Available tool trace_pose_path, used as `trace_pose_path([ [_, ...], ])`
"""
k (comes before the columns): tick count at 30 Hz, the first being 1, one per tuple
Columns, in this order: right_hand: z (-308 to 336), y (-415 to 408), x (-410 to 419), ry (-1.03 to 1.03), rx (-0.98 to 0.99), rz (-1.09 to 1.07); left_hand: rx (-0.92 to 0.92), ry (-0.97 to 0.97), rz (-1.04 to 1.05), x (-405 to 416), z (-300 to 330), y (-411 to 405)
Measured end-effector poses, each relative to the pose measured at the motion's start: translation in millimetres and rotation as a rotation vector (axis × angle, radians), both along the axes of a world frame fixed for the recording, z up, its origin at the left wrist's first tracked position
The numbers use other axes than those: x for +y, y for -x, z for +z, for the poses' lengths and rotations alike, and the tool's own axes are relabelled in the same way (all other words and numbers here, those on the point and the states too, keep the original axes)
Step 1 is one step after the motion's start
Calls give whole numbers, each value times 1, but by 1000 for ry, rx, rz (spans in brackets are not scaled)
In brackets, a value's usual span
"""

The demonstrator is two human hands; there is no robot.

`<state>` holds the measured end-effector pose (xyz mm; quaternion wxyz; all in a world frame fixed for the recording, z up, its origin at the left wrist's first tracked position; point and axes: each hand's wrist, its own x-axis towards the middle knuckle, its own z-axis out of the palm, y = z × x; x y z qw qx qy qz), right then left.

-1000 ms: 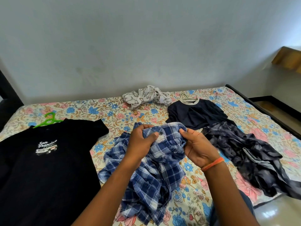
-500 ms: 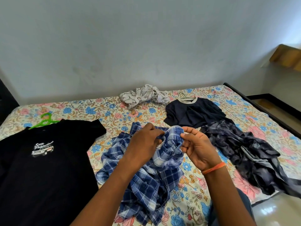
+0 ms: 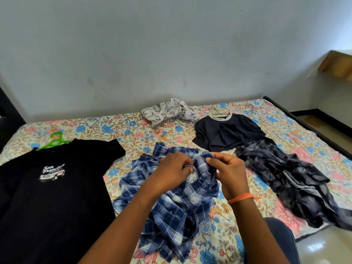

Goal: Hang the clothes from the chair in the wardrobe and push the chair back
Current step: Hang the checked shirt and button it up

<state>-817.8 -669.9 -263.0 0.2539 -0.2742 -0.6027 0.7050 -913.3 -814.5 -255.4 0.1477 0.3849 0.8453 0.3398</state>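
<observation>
From the head view, the left hand [image 3: 172, 169] and right hand [image 3: 229, 171] both pinch the collar of the blue plaid shirt [image 3: 171, 202], which lies crumpled on the floral bed sheet [image 3: 133, 134] between the black T-shirt [image 3: 53, 187] and the dark patterned garment [image 3: 285, 178]. Since a second ago the hands have drawn closer together, the fingers curling tighter into the collar fabric.
</observation>
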Motion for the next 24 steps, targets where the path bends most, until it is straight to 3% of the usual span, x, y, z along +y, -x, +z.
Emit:
trace_pose_path([
  [3,-7,-1,-4,-322,-35,-126,-94,3,84,-2,3,0],
  [6,-8,-6,-20,-720,22,-256,-357,-59,176,-4,5,0],
  [9,-17,-11,-37,-1037,92,-231,-566,-139,210,-3,8,-3],
  [11,-22,-13,-45,-1123,102,-200,-611,-165,208,-3,10,-5],
  [17,-19,-10,-48,-692,57,-217,-603,-197,216,-7,4,-5],
  [21,-13,-6,-44,-220,43,-172,-464,-181,205,-3,0,-8],
  [24,-16,-3,-43,-44,49,-140,-335,-137,263,1,-4,-9],
])
